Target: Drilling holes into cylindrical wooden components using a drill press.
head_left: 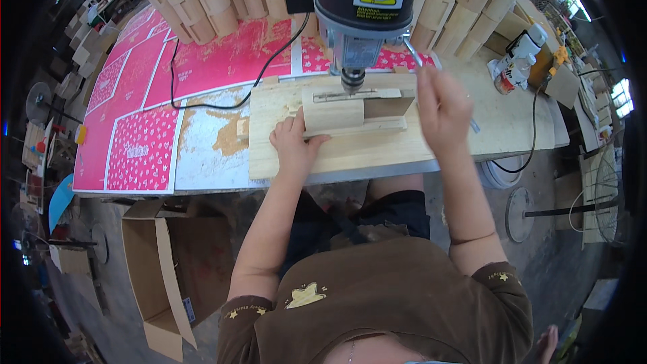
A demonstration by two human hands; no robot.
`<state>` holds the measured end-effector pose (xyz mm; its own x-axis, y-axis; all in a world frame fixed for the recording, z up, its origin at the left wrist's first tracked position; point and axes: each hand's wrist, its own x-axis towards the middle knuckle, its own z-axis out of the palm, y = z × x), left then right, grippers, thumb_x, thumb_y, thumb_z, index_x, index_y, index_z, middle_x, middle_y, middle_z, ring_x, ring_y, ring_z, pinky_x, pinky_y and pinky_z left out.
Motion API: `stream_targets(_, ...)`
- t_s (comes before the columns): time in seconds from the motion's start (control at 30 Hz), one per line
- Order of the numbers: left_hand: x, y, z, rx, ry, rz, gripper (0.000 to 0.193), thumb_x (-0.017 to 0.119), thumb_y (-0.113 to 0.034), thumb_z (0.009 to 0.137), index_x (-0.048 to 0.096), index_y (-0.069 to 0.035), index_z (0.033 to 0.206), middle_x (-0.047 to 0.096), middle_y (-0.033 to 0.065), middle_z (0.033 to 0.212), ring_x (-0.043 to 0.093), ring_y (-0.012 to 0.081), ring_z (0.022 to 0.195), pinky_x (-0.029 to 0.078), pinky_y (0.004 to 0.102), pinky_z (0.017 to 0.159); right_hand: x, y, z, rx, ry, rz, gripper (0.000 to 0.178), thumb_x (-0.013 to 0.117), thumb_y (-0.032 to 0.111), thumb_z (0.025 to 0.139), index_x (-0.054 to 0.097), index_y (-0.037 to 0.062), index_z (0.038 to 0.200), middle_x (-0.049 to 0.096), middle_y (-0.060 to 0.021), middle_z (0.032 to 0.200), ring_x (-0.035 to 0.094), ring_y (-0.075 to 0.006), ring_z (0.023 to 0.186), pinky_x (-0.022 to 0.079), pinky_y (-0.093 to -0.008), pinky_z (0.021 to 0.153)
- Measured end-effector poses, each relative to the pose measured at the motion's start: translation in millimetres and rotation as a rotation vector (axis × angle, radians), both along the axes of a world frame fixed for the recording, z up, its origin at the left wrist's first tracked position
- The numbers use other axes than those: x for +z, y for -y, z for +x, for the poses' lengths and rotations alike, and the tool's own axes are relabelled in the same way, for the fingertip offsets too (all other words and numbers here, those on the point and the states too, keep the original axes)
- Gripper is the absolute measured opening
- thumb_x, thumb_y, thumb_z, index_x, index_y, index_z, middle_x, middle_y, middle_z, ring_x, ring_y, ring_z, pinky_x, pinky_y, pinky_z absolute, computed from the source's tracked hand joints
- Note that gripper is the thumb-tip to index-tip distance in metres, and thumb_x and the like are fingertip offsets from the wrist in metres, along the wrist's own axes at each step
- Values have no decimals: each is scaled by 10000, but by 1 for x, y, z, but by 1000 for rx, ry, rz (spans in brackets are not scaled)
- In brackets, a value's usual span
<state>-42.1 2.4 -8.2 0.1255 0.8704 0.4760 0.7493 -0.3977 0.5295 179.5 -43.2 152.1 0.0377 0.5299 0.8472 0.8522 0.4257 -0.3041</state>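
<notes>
A drill press (360, 0) stands at the far side of the bench, its chuck (352, 81) just above a pale wooden block (333, 113). The block sits in a wooden jig (384, 123) on a flat wooden board (269, 155). My left hand (296, 145) grips the block's left end, fingers at its side and thumb stretched along the front. Up on the right, my right hand (443, 104) is closed round the drill press lever (412, 51), slightly blurred. The drill bit's tip is too small to make out.
Tall stacks of shaped wooden pieces (195, 0) line the bench's back. A black cable (259, 84) loops over pink printed sheets (216, 61) dusted with sawdust. Bottles (515, 71) stand at the right. An open cardboard box (151, 276) lies on the floor at left.
</notes>
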Motion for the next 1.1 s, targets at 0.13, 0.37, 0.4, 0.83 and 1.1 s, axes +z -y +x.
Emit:
stream_targets(0.13, 2, 1, 1, 15, -4, -31, 780, 790, -352, 555, 519, -37, 1214, 523, 68, 870, 473, 253, 870, 291, 397, 816, -50, -11, -2, 54, -22, 56, 21, 586, 70, 806, 592, 49, 808, 542, -55, 672, 532, -237, 623, 377, -356, 644)
stream_targets(0.37, 4, 2, 1, 16, -8, 15, 774, 796, -323, 549, 520, -38, 1214, 518, 54, 858, 470, 243, 872, 289, 397, 811, -54, -17, 0, 118, 43, 179, 10, 590, 60, 798, 591, 50, 796, 515, -52, 662, 505, -237, 634, 362, -366, 654)
stream_targets(0.4, 4, 2, -1, 10, -20, -7, 767, 794, -317, 553, 520, -43, 1215, 523, 52, 858, 475, 243, 870, 290, 399, 811, -41, -16, 2, 104, 39, 131, 10, 590, 60, 798, 591, 50, 796, 515, -52, 662, 505, -237, 634, 362, -366, 654)
stream_targets(0.83, 1, -1, 36, -63, 2, -37, 771, 776, -322, 592, 476, -61, 1252, 572, 58, 896, 499, 256, 876, 294, 422, 831, 88, -112, 15, -41, -74, -58, 326, 475, 288, 873, 588, 2, 764, 580, -224, 727, 586, -374, 727, 446, -420, 632)
stream_targets(1.1, 2, -1, 35, -90, 10, -49, 761, 775, -319, 606, 471, -62, 1255, 567, 59, 908, 488, 251, 882, 286, 414, 853, 10, -6, 9, 58, 21, -89, 103, 571, 115, 818, 582, 50, 740, 547, -120, 596, 533, -256, 540, 428, -358, 597)
